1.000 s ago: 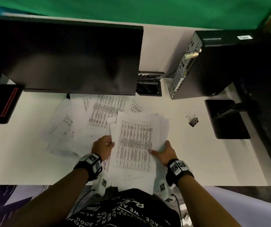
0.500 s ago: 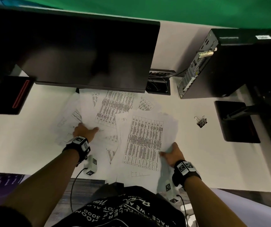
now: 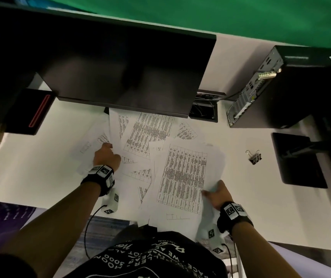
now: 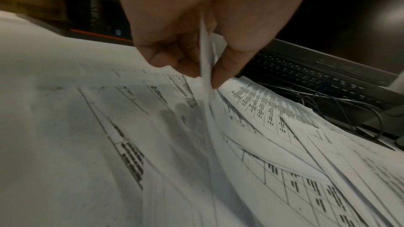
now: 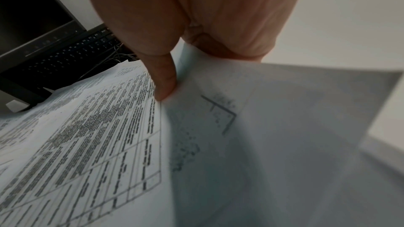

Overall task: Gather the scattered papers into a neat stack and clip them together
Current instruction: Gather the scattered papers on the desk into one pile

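Papers gathered so far sit nearest the person, at six o'clock on the white table point(image 3: 30, 177): a loose stack point(image 3: 182, 177) overhanging the near edge, its top sheet a dense printed table too small to read. The right hand point(image 3: 217, 194) grasps this stack at its five o'clock corner, thumb on top and fingers beneath, probably to hold it steady while more sheets come in. At nine o'clock of the stack the left hand point(image 3: 106, 156) pinches the edge of a scattered sheet point(image 4: 205, 54) between thumb and fingers, seemingly to lift it over. More scattered papers point(image 3: 146, 133) fan out toward twelve o'clock, partly under the dark monitor point(image 3: 120, 73). The black binder clip point(image 3: 254, 157) lies untouched at two o'clock, well apart, near the computer tower point(image 3: 280, 93). Shirt lettering at the bottom is partly legible as "WE A…".
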